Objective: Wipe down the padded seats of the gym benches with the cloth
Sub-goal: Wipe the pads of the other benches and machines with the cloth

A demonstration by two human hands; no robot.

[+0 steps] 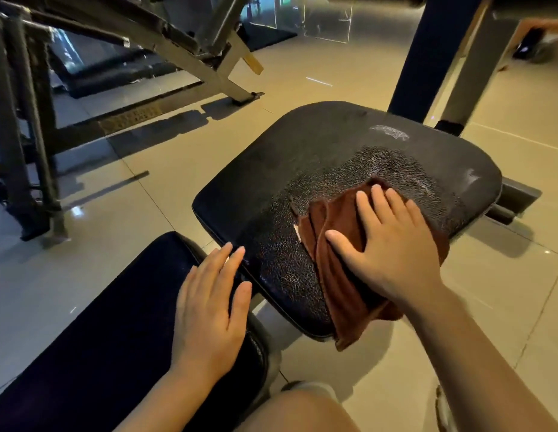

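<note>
a person looks down at their own two bare hands over a black gym bench on a pale tiled floor. the right hand [393,241] lies flat, fingers straight and spread, pressing a folded brown cloth [337,275] onto the padded seat [318,157]; it is not clenched round the cloth, only bearing down on it with the palm. the cloth sits under and just to the thumb side of that palm, on the near right part of the seat, and one end of it hangs off the seat's near edge below the wrist. beyond the fingertips the seat's vinyl is cracked and shows pale scuffs toward its far right corner.

the left hand [209,310] is relaxed and grasps nothing. it rests flat on the long back pad [94,332], a second dark cushion on the near left, with its fingertips at the gap where that pad meets the seat, well apart from the cloth.

a grey metal frame [122,35] of other equipment stands far to the left, and the bench's own upright post [427,51] rises beyond the seat.

the step in hand looks to be wiping the seat itself, with only the part under the palm covered. the next move probably calls for steady downward pressure while sweeping the cloth away from the palm's present spot, toward the far and left areas of the seat, then on to the back pad under the left hand.
</note>
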